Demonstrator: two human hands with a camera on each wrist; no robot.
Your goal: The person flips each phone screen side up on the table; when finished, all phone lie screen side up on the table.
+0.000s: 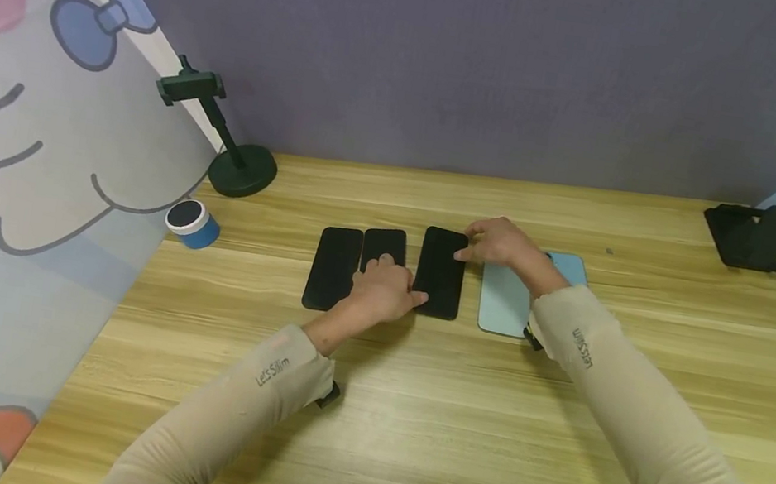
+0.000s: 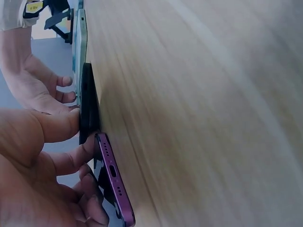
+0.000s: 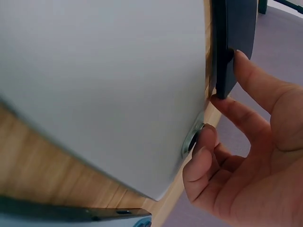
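Three dark phones stand out in a row on the table [image 1: 420, 431]; take the third as the clock's centre. At nine o'clock, farthest left, is a blue jar [image 1: 203, 233], and between nine and ten a dark stand [image 1: 242, 174]. Nearer, also at nine, lie the first phone [image 1: 331, 271] and the second phone [image 1: 380, 241], side by side with a narrow gap. Over the second, the left hand [image 1: 381, 287] has thumb and forefinger nearly closed, pinching the third phone [image 1: 440, 271] at its seven o'clock corner. The right hand [image 1: 497, 242] pinches its one o'clock corner between thumb and forefinger, other fingers curled. Opposite corners are held probably so that it stays steady. At three o'clock lies a pale phone [image 1: 503, 301]; a second pale one seems to be beyond it, but the sleeve covers much.
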